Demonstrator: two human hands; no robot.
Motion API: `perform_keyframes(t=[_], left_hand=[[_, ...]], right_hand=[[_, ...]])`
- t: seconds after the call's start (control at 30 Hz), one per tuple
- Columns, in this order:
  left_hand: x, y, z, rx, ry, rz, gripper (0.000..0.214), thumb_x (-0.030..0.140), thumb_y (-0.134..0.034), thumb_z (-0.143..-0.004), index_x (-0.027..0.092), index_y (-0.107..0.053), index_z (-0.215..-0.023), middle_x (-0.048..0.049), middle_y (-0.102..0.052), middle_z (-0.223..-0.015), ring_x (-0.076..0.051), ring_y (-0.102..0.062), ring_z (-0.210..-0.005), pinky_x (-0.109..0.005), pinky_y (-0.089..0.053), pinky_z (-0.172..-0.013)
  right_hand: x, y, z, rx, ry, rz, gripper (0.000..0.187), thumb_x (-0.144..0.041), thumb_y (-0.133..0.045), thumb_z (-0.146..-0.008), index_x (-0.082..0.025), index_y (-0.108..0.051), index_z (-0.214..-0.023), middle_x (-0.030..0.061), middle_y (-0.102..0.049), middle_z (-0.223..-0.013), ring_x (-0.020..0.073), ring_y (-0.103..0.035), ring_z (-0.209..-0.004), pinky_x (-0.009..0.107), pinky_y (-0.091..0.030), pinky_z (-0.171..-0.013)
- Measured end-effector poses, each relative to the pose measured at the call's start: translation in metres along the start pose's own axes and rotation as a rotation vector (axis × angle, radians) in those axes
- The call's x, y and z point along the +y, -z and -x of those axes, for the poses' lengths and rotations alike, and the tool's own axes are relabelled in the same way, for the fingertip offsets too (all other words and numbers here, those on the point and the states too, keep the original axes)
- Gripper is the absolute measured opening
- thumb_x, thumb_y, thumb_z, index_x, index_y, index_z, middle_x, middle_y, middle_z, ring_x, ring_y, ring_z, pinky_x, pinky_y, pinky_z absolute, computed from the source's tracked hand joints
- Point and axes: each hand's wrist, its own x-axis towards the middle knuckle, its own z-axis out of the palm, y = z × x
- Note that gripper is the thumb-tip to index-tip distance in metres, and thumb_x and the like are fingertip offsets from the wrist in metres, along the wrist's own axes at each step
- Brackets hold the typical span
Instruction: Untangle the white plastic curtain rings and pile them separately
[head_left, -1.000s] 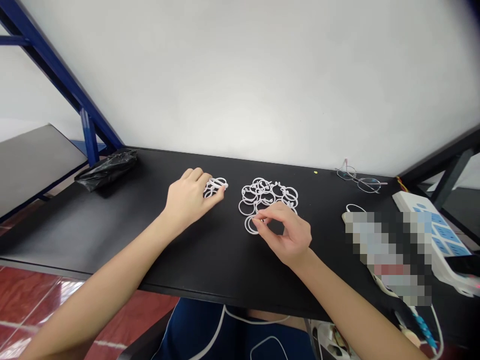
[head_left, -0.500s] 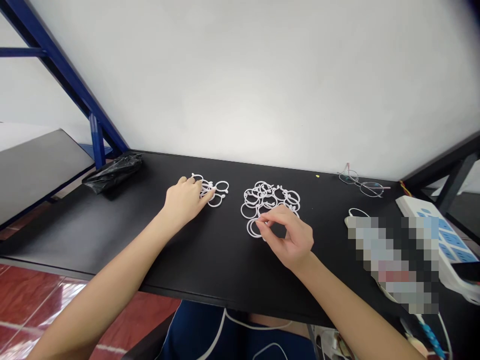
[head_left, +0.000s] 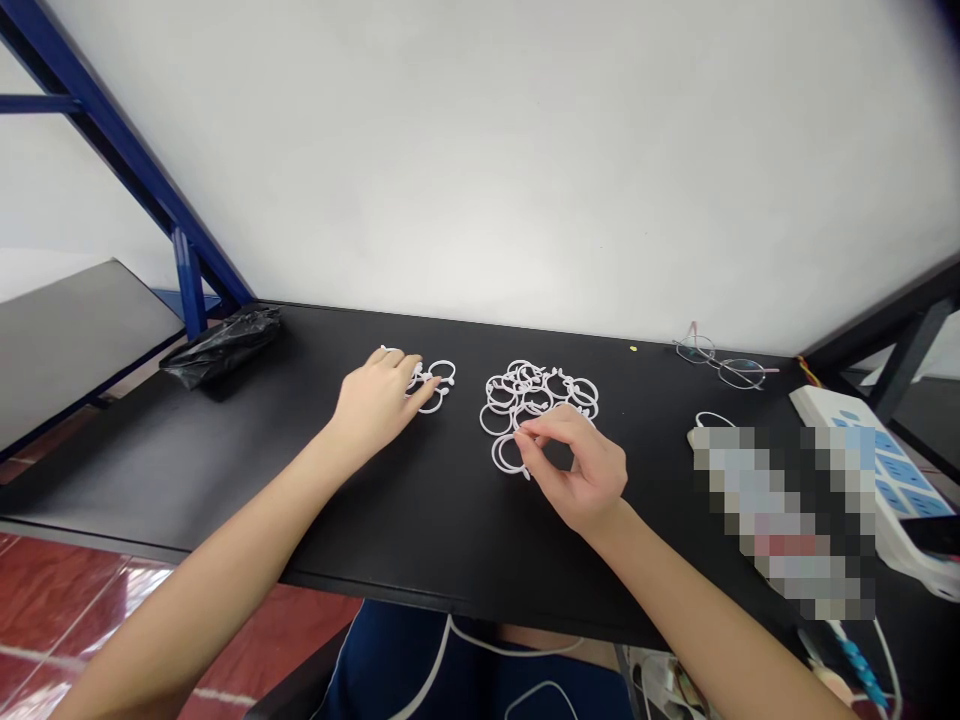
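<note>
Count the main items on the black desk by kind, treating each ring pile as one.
Piles of white plastic rings: 2
Black plastic bag: 1
Thin-framed eyeglasses: 1
White-and-blue power strip: 1
Total: 5
The blurred item is not counted.

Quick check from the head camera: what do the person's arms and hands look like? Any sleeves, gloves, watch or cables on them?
Both arms are bare as far as the view shows, with no sleeves on the left forearm or right forearm. The left hand and right hand are ungloved. No watch, bracelet, ring, cable or marking shows on either.
</note>
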Motion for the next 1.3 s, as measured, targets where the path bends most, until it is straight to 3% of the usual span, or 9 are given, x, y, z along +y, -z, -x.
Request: perform_keyframes(t=[0.13, 0.3, 0.4, 0.57, 0.87, 0.97, 1.13, 1.3], left_hand=[[0.018, -0.01, 0.007, 0.024, -0.31, 0.241, 0.035, 0.043, -0.051, -0.095, 0.014, -0.066, -0.106, -0.0069, -0.064, -0.082, -0.021, -0.059, -0.081, -0.032, -0.047, -0.073], [0.037, -0.018, 0.017, -0.048, -0.507, 0.354, 0.031, 0.033, -0.046, -0.098, 0.012, -0.065, -0.112, -0.008, -0.061, -0.086, -0.02, -0.055, -0.08, -0.034, -0.047, -0.074], [0.036, -0.021, 0.018, -0.095, -0.535, 0.375, 0.03, 0.024, -0.042, -0.099, 0.013, -0.065, -0.115, -0.0086, -0.06, -0.09, -0.02, -0.054, -0.082, -0.034, -0.047, -0.074], [0.029, -0.031, 0.013, -0.148, -0.531, 0.46, 0.03, 0.023, -0.043, -0.098, 0.016, -0.063, -0.119, -0.0082, -0.06, -0.093, -0.019, -0.054, -0.086, -0.032, -0.048, -0.076], [0.03, -0.036, 0.011, -0.154, -0.546, 0.483, 0.027, 0.021, -0.04, -0.1, 0.014, -0.065, -0.103, -0.0078, -0.06, -0.091, -0.019, -0.053, -0.084, -0.031, -0.047, -0.076], [0.029, -0.032, 0.011, -0.098, -0.538, 0.487, 0.025, 0.021, -0.04, -0.1, 0.013, -0.064, -0.102, -0.008, -0.06, -0.09, -0.018, -0.054, -0.083, -0.031, -0.048, -0.075], [0.029, -0.023, 0.012, 0.1, -0.597, 0.545, 0.02, 0.018, -0.043, -0.099, 0.013, -0.061, -0.104, -0.0087, -0.062, -0.091, -0.018, -0.054, -0.082, -0.031, -0.048, -0.074], [0.031, -0.017, 0.014, 0.252, -0.675, 0.558, 0.015, 0.013, -0.049, -0.095, 0.015, -0.059, -0.106, -0.0079, -0.063, -0.091, -0.016, -0.054, -0.08, -0.03, -0.048, -0.072]], right_hand=[[0.002, 0.001, 0.002, -0.003, -0.008, 0.011, 0.026, -0.002, -0.063, -0.08, -0.021, -0.065, -0.098, 0.0002, -0.063, -0.069, 0.0136, -0.058, -0.058, 0.029, -0.051, -0.052], [0.003, 0.003, 0.006, 0.0, -0.026, 0.003, 0.028, 0.001, -0.064, -0.078, -0.019, -0.065, -0.098, 0.0016, -0.063, -0.071, 0.0143, -0.058, -0.062, 0.03, -0.052, -0.054], [0.004, 0.003, 0.006, 0.005, -0.033, 0.014, 0.026, 0.0, -0.064, -0.079, -0.02, -0.065, -0.097, 0.0013, -0.064, -0.071, 0.0139, -0.058, -0.061, 0.03, -0.051, -0.055], [0.003, 0.002, 0.006, 0.015, -0.037, 0.024, 0.023, -0.003, -0.063, -0.081, -0.021, -0.064, -0.095, 0.0007, -0.064, -0.071, 0.0136, -0.059, -0.06, 0.03, -0.052, -0.054], [0.002, 0.003, 0.007, 0.056, -0.066, 0.045, 0.022, -0.003, -0.063, -0.081, -0.022, -0.064, -0.093, 0.0008, -0.066, -0.072, 0.015, -0.062, -0.062, 0.031, -0.053, -0.053], [0.004, 0.004, 0.008, 0.067, -0.081, 0.039, 0.023, -0.003, -0.064, -0.081, -0.022, -0.064, -0.093, 0.0006, -0.066, -0.072, 0.015, -0.062, -0.062, 0.031, -0.053, -0.054], [0.005, 0.004, 0.009, 0.093, -0.083, 0.047, 0.025, -0.002, -0.065, -0.081, -0.022, -0.064, -0.096, -0.0001, -0.065, -0.071, 0.0149, -0.062, -0.063, 0.031, -0.054, -0.055], [0.004, 0.002, 0.009, 0.112, -0.158, 0.069, 0.026, -0.009, -0.063, -0.084, -0.023, -0.063, -0.105, 0.0062, -0.069, -0.099, 0.0132, -0.063, -0.066, 0.028, -0.056, -0.051]])
